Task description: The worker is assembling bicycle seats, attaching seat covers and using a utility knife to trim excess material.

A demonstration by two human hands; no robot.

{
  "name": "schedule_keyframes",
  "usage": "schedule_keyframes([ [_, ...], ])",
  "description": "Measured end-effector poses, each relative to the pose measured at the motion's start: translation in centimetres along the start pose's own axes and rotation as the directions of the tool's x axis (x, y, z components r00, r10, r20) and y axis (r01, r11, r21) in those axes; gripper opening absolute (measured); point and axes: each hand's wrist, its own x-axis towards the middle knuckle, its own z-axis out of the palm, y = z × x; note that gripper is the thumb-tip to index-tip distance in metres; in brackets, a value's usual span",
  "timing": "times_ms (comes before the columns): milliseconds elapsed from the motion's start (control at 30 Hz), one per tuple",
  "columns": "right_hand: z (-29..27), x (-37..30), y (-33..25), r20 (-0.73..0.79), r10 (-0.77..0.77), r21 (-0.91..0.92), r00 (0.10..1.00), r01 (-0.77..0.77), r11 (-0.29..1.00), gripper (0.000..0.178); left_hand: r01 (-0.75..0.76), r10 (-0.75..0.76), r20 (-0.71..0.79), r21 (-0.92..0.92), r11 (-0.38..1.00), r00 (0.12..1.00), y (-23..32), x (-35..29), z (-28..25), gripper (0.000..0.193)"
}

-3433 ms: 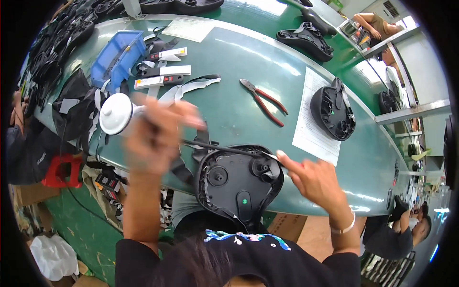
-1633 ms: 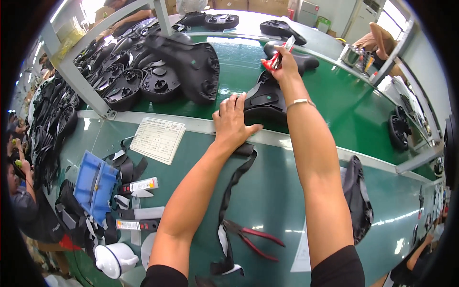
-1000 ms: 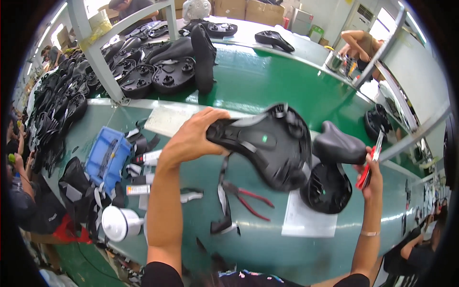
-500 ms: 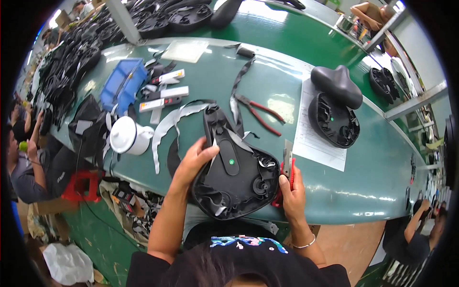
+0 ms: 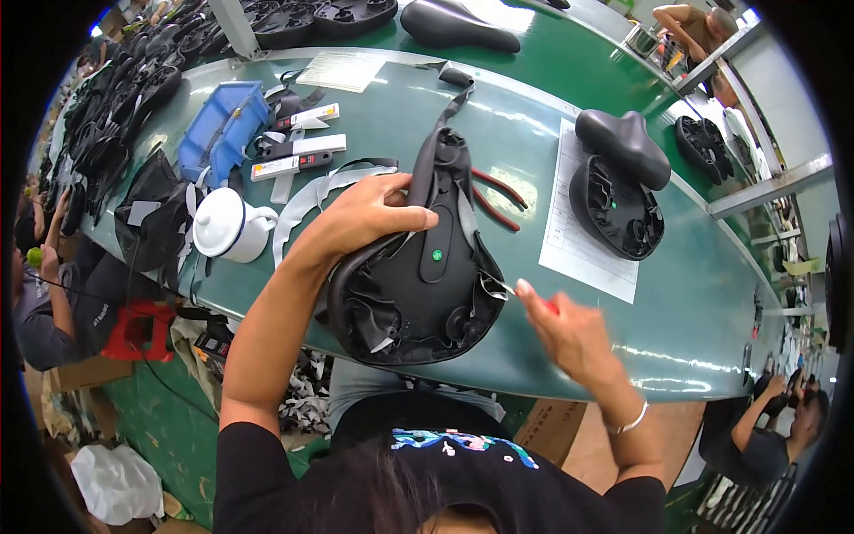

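Observation:
A black bicycle saddle (image 5: 414,307) rests underside up at the table's near edge, its narrow nose pointing away from me. My left hand (image 5: 369,214) is closed on its left edge near the nose, thumb lying over the inner side. In my right hand (image 5: 574,338) is a red-handled utility knife (image 5: 551,307), mostly hidden by the fingers. Its tip reaches the saddle's right rim, beside a loose flap of cover; whether it cuts in I cannot tell. Red-handled pliers (image 5: 498,198) lie beyond, partly behind the nose. Pale cover strips (image 5: 311,196) lie to the left.
A white enamel mug (image 5: 229,224), a blue bin (image 5: 222,132) and boxed blades (image 5: 298,165) stand on the left. Two saddles (image 5: 618,200) lie on a printed sheet (image 5: 587,254) at right. Many saddles (image 5: 116,125) pile up far left. Other people sit at both sides.
My right hand has swung the knife over to the saddle's right rim. The saddle has turned upright and shifted away, and my left hand has moved farther up its nose.

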Motion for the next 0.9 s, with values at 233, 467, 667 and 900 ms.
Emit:
schedule_keyframes([
  [233, 2.0, -4.3, -9.7, 0.123, 0.466, 0.302, 0.876, -0.481, 0.823, 0.070, -0.072, -0.001, -0.337, -0.203, 0.977, 0.941, -3.2, -4.4, 1.0, 0.055],
  [467, 1.8, -2.9, -7.5, -0.145, 0.593, 0.719, 0.792, -0.327, 0.613, 0.061, -0.088, -0.004, -0.423, -0.199, 0.976, 0.906, -3.9, -7.8, 2.2, 0.059],
  [667, 1.6, 6.2, -5.1, -0.226, 0.436, 0.717, 0.871, -0.154, 0.680, 0.055, -0.192, 0.066, -0.521, -0.193, 0.962, 0.851, -6.1, -9.0, 2.6, 0.061],
  [900, 1.4, 4.9, -2.8, 0.094, 0.747, 0.979, 0.658, -0.199, 0.052, 0.050, -0.095, 0.669, -0.269, 0.886, 0.454, 0.693, -3.3, -6.9, 5.3, 0.046],
])
